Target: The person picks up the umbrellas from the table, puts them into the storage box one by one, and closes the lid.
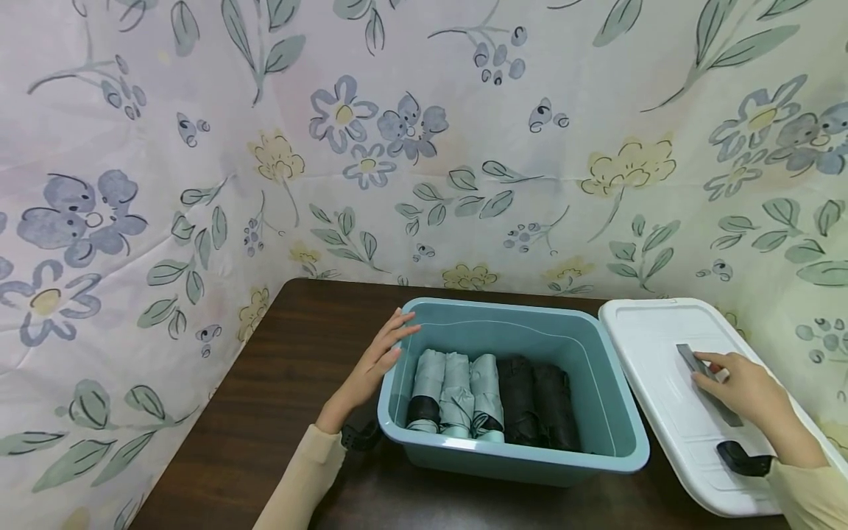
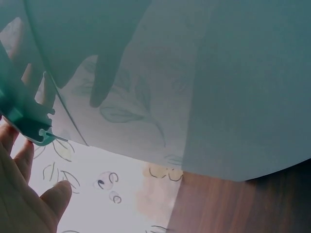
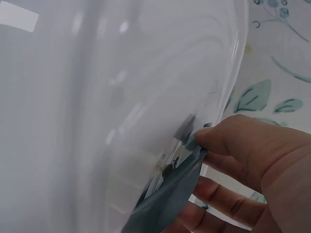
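Note:
A teal plastic bin (image 1: 526, 458) stands on the table, open at the top. Side by side inside it lie three pale blue rolled bundles (image 1: 456, 386) and two black ones (image 1: 534, 403), which look like folded umbrellas. My left hand (image 1: 375, 364) rests at the bin's left rim with fingers extended; the left wrist view shows the hand (image 2: 29, 179) beside the translucent wall (image 2: 233, 87). To the right, my right hand (image 1: 755, 386) pinches a grey strip-like handle (image 1: 722, 406) on a white lid (image 1: 652, 346). Thumb and fingers meet on the handle (image 3: 167, 204) in the right wrist view.
The dark brown wooden table (image 1: 265, 412) extends left of the bin. A floral cloth (image 1: 397, 221) hangs behind and at both sides. Black wrist devices (image 1: 742, 459) sit on both wrists; the lid lies close along the bin's right side.

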`<state>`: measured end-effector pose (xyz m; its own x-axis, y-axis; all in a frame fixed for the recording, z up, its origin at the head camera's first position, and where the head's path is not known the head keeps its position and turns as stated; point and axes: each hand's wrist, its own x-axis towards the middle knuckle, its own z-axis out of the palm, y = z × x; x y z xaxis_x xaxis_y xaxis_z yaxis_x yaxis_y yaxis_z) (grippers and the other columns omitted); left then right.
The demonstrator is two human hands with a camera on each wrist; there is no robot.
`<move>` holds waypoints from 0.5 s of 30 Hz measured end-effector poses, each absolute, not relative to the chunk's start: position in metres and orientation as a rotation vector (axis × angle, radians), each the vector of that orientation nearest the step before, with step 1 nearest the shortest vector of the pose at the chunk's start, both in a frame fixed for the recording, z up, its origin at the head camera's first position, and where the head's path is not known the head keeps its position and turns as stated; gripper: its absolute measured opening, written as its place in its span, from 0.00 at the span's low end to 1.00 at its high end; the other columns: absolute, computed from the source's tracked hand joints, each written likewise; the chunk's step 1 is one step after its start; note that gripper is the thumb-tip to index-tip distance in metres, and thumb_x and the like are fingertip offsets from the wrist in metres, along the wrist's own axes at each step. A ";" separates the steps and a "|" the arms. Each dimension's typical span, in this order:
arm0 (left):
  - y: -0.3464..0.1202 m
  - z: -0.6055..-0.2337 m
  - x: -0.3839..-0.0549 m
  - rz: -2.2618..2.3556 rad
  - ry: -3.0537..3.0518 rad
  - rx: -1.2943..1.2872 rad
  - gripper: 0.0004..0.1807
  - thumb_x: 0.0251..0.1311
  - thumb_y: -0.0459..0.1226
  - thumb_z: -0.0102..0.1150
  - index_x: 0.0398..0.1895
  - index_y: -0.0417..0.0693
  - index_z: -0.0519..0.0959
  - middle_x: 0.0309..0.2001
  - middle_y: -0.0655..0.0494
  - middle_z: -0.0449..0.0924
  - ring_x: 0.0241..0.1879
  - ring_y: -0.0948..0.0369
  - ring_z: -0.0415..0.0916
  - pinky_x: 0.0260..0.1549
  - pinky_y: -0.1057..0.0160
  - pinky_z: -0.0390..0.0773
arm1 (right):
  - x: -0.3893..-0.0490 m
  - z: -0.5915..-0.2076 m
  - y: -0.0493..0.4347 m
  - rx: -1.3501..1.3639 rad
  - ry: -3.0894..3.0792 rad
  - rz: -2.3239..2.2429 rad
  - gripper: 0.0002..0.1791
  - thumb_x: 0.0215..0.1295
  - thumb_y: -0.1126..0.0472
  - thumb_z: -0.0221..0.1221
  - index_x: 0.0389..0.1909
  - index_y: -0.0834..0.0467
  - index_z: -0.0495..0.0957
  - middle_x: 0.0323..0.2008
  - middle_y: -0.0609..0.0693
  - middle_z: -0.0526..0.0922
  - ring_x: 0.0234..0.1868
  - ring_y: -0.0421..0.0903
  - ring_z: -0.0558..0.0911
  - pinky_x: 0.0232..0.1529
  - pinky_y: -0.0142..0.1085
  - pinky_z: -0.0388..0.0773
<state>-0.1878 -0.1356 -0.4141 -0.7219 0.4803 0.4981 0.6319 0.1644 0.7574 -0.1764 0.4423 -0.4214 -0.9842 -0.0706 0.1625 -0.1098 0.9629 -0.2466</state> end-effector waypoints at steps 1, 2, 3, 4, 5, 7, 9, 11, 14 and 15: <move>-0.136 -0.414 -0.188 -1.601 -2.287 -1.100 0.22 0.66 0.27 0.35 0.62 0.34 0.65 0.69 0.38 0.52 0.72 0.44 0.32 0.63 0.35 0.37 | -0.177 -0.420 0.442 0.145 -2.955 0.384 0.26 0.54 0.56 0.65 0.47 0.72 0.75 0.29 0.65 0.79 0.23 0.47 0.76 0.19 0.37 0.65; -0.136 -0.414 -0.188 -1.603 -2.288 -1.099 0.22 0.66 0.27 0.35 0.62 0.34 0.65 0.69 0.38 0.52 0.72 0.43 0.32 0.63 0.35 0.37 | -0.177 -0.419 0.442 0.153 -2.945 0.381 0.26 0.53 0.56 0.65 0.47 0.72 0.75 0.29 0.65 0.79 0.23 0.47 0.76 0.19 0.37 0.65; -0.136 -0.414 -0.188 -1.603 -2.288 -1.101 0.22 0.66 0.27 0.35 0.62 0.33 0.65 0.69 0.38 0.52 0.71 0.43 0.32 0.63 0.35 0.37 | -0.177 -0.417 0.442 0.158 -2.942 0.382 0.26 0.53 0.56 0.65 0.47 0.72 0.75 0.29 0.64 0.79 0.23 0.46 0.76 0.20 0.36 0.65; -0.136 -0.414 -0.187 -1.604 -2.289 -1.099 0.22 0.66 0.27 0.35 0.62 0.34 0.65 0.69 0.38 0.52 0.72 0.44 0.32 0.63 0.35 0.37 | -0.177 -0.415 0.442 0.170 -2.934 0.384 0.26 0.53 0.57 0.65 0.47 0.72 0.75 0.29 0.64 0.79 0.23 0.47 0.76 0.20 0.36 0.65; -0.136 -0.414 -0.187 -1.606 -2.289 -1.100 0.22 0.66 0.26 0.35 0.62 0.34 0.65 0.69 0.38 0.52 0.72 0.44 0.32 0.63 0.35 0.37 | -0.178 -0.413 0.441 0.181 -2.926 0.384 0.25 0.53 0.58 0.65 0.47 0.72 0.75 0.29 0.63 0.79 0.23 0.47 0.76 0.20 0.36 0.65; -0.136 -0.415 -0.187 -1.611 -2.283 -1.105 0.22 0.66 0.27 0.35 0.62 0.34 0.65 0.69 0.38 0.51 0.71 0.42 0.32 0.63 0.35 0.37 | -0.178 -0.408 0.440 0.202 -2.907 0.384 0.24 0.53 0.59 0.65 0.46 0.72 0.75 0.28 0.62 0.78 0.22 0.47 0.75 0.20 0.36 0.65; -0.136 -0.415 -0.187 -1.614 -2.277 -1.110 0.22 0.66 0.27 0.35 0.63 0.34 0.65 0.69 0.38 0.51 0.71 0.41 0.32 0.63 0.35 0.37 | -0.178 -0.404 0.439 0.217 -2.893 0.391 0.24 0.53 0.59 0.64 0.46 0.72 0.75 0.28 0.62 0.78 0.22 0.45 0.75 0.20 0.35 0.64; -0.136 -0.415 -0.188 -1.616 -2.274 -1.114 0.22 0.67 0.27 0.35 0.62 0.34 0.65 0.69 0.37 0.51 0.71 0.40 0.32 0.63 0.35 0.37 | -0.179 -0.401 0.439 0.232 -2.878 0.395 0.23 0.53 0.60 0.65 0.46 0.72 0.75 0.28 0.62 0.78 0.22 0.44 0.74 0.20 0.35 0.64; -0.136 -0.415 -0.188 -1.621 -2.274 -1.112 0.21 0.67 0.27 0.34 0.62 0.34 0.65 0.69 0.37 0.51 0.71 0.42 0.31 0.63 0.35 0.37 | -0.181 -0.397 0.437 0.240 -2.870 0.401 0.24 0.54 0.59 0.65 0.47 0.70 0.76 0.30 0.62 0.78 0.22 0.40 0.71 0.19 0.33 0.63; -0.136 -0.416 -0.188 -1.623 -2.275 -1.108 0.21 0.67 0.27 0.34 0.62 0.34 0.65 0.69 0.37 0.51 0.72 0.44 0.31 0.63 0.35 0.37 | -0.182 -0.396 0.437 0.246 -2.871 0.405 0.24 0.54 0.59 0.65 0.48 0.70 0.75 0.30 0.63 0.78 0.22 0.39 0.70 0.19 0.33 0.62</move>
<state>-0.1884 -0.1362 -0.4156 -0.7205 0.4825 0.4981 0.6280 0.1495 0.7637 -0.1816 0.4367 -0.3961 -0.9592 -0.1327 0.2495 -0.1966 0.9476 -0.2518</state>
